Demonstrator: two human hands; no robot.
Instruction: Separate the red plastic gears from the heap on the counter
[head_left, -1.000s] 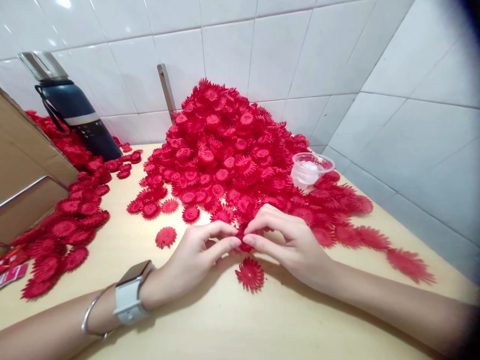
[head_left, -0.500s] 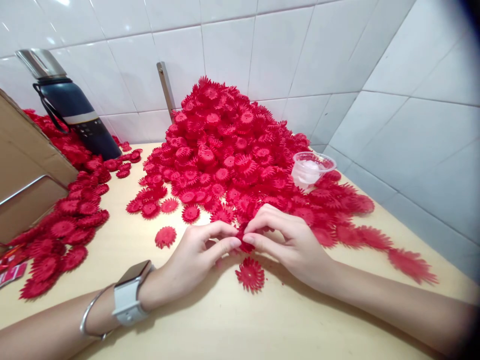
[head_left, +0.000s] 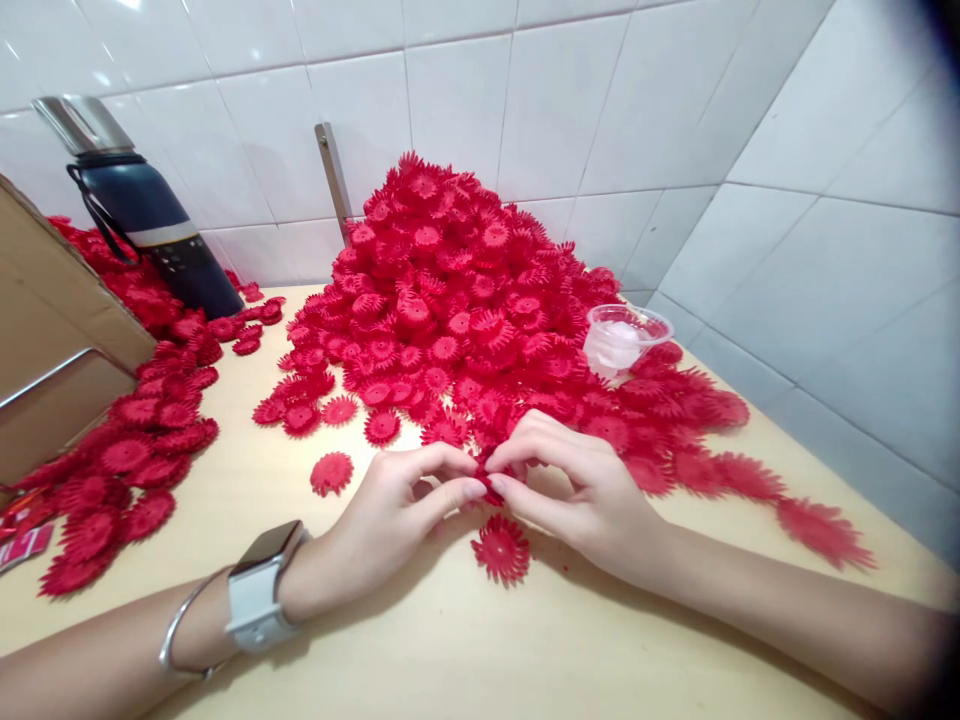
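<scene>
Between my two hands is a small red fringed piece (head_left: 489, 482), partly covered by fingertips. My left hand (head_left: 420, 490), with a watch and a bracelet on its wrist, pinches its left side between thumb and fingers. From the right, my right hand (head_left: 574, 485) pinches the same piece. Just below the fingertips, a loose red fringed disc (head_left: 502, 550) lies flat on the table. Another single disc (head_left: 331, 473) lies left of my left hand. A tall heap of red discs (head_left: 450, 290) rises behind both hands and spreads to the right.
A clear plastic cup (head_left: 626, 340) with something white in it stands at the heap's right side. On the left are a cardboard box (head_left: 60, 330), a dark bottle (head_left: 161, 220) and more red discs (head_left: 124, 455). Tiled walls (head_left: 555, 100) bound the pale table (head_left: 360, 640).
My fingertips have shifted slightly on the red piece, and its visible part has changed a little. Both hands stay in nearly the same place.
</scene>
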